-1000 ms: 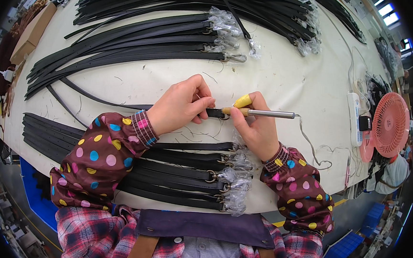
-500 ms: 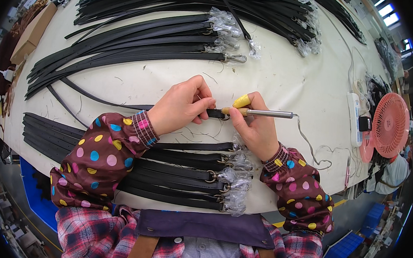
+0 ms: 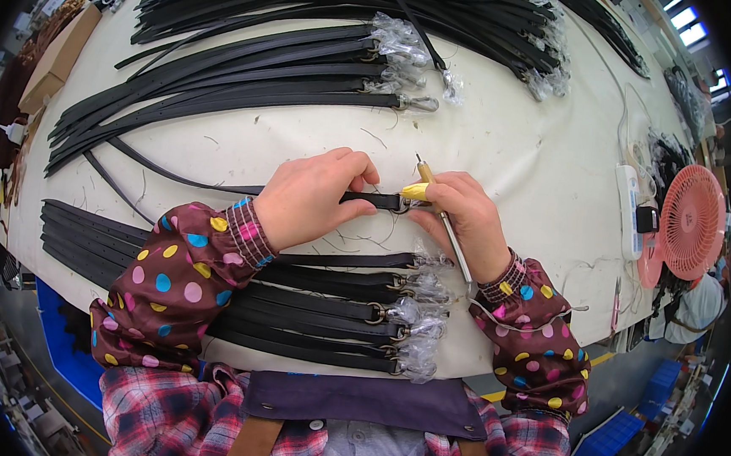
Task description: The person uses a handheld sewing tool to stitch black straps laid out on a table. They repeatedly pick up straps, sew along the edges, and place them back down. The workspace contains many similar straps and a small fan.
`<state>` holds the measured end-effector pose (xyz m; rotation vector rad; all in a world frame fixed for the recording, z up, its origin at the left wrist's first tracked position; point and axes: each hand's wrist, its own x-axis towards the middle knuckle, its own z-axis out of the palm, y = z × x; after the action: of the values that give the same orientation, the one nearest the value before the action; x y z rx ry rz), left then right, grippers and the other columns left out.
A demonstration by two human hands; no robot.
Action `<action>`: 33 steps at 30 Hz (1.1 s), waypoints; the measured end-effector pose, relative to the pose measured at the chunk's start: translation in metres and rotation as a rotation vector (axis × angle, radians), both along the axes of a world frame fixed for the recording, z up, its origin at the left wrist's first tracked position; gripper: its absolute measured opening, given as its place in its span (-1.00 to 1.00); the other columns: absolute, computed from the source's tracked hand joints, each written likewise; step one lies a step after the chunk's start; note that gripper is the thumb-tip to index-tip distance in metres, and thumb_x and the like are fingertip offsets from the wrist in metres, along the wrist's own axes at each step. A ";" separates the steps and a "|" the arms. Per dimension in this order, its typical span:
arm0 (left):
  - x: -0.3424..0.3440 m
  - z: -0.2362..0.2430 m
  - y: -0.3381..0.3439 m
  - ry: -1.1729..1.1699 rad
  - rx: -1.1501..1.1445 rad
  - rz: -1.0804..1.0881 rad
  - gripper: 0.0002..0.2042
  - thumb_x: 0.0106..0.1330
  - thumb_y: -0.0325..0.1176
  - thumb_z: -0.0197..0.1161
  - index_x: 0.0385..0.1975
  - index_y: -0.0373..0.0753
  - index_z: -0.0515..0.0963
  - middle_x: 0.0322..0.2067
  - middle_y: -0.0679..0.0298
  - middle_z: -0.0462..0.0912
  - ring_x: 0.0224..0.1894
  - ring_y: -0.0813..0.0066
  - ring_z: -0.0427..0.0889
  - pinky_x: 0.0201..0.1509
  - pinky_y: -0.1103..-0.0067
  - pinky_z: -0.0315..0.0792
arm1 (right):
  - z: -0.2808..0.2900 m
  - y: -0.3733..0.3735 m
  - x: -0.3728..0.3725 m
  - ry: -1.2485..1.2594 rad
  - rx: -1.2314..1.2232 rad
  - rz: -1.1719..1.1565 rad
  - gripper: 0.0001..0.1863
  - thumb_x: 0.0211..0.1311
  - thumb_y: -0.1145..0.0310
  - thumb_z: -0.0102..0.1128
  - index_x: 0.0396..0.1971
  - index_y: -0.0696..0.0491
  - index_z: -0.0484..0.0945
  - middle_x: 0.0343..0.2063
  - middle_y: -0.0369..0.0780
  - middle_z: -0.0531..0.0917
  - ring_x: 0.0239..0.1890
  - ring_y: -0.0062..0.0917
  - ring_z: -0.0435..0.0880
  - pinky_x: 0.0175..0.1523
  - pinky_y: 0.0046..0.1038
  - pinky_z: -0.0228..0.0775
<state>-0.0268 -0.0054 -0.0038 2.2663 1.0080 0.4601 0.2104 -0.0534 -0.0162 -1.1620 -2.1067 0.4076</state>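
Observation:
My left hand (image 3: 312,197) is closed on a thin black strap (image 3: 382,201) near its end, thumb below and fingers above. At that end sits a metal ring or clasp (image 3: 403,203), partly hidden by my right fingers. My right hand (image 3: 472,223), with a yellow cover on one finger, pinches at the clasp. That same hand also holds a corded pen-shaped tool (image 3: 456,244), like a soldering iron, with a tan front part and a metal shaft. Its dark tip points up and away from the strap. The strap's long tail runs off to the left.
Black straps (image 3: 316,322) with plastic-wrapped hooks lie in a row nearest me. More bundles (image 3: 249,76) lie at the far left and far middle. At the right are a white power strip (image 3: 628,208) and a pink fan (image 3: 690,218). Loose threads dot the white table (image 3: 548,156).
The tool has swung from lying level by the strap end to standing steeply, tip upward. My right fingers now pinch the clasp. My left hand has shifted slightly, baring more strap.

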 end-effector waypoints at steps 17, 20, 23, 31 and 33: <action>-0.003 0.011 0.003 -0.051 0.194 -0.036 -0.77 0.17 -0.30 0.38 -0.26 -0.23 0.54 -0.29 0.23 0.56 -0.40 0.27 0.59 -0.27 0.46 0.50 | 0.000 0.002 -0.001 0.034 0.007 0.045 -0.74 -0.05 0.58 0.40 -0.32 0.12 0.54 -0.41 -0.17 0.60 -0.35 -0.34 0.59 -0.22 -0.44 0.44; -0.002 0.014 0.002 0.043 0.228 -0.153 -0.78 0.16 -0.31 0.38 -0.27 -0.23 0.55 -0.32 0.24 0.56 -0.37 0.24 0.60 -0.22 0.45 0.52 | 0.005 -0.002 -0.004 0.176 -0.174 -0.036 -0.75 0.01 0.59 0.38 -0.28 0.13 0.54 -0.40 -0.18 0.61 -0.36 -0.43 0.62 -0.21 -0.51 0.45; -0.001 0.015 -0.003 -0.018 0.177 -0.091 -0.82 0.17 -0.36 0.37 -0.28 -0.24 0.56 -0.37 0.23 0.55 -0.38 0.25 0.59 -0.24 0.46 0.51 | 0.004 -0.003 -0.004 0.359 -0.319 -0.094 -0.74 0.01 0.57 0.36 -0.26 0.15 0.54 -0.36 -0.12 0.61 -0.35 -0.32 0.63 -0.22 -0.45 0.48; 0.002 0.006 -0.004 -0.010 0.215 -0.051 -0.86 0.17 -0.48 0.32 -0.29 -0.23 0.57 -0.32 0.18 0.53 -0.35 0.25 0.59 -0.24 0.44 0.50 | 0.003 0.002 -0.004 0.071 -0.044 -0.005 -0.77 0.03 0.60 0.35 -0.29 0.14 0.53 -0.40 -0.14 0.58 -0.37 -0.33 0.59 -0.24 -0.46 0.44; 0.003 0.006 -0.005 0.006 0.263 -0.066 -0.85 0.16 -0.49 0.31 -0.27 -0.22 0.55 -0.29 0.17 0.52 -0.31 0.21 0.60 -0.23 0.42 0.50 | 0.002 0.004 -0.004 0.061 -0.023 -0.011 -0.77 0.03 0.62 0.34 -0.29 0.14 0.54 -0.41 -0.15 0.57 -0.38 -0.36 0.58 -0.24 -0.48 0.43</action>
<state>-0.0235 -0.0108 0.0023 2.5260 0.9166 0.5875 0.2068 -0.0498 -0.0137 -1.1596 -2.0479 0.4580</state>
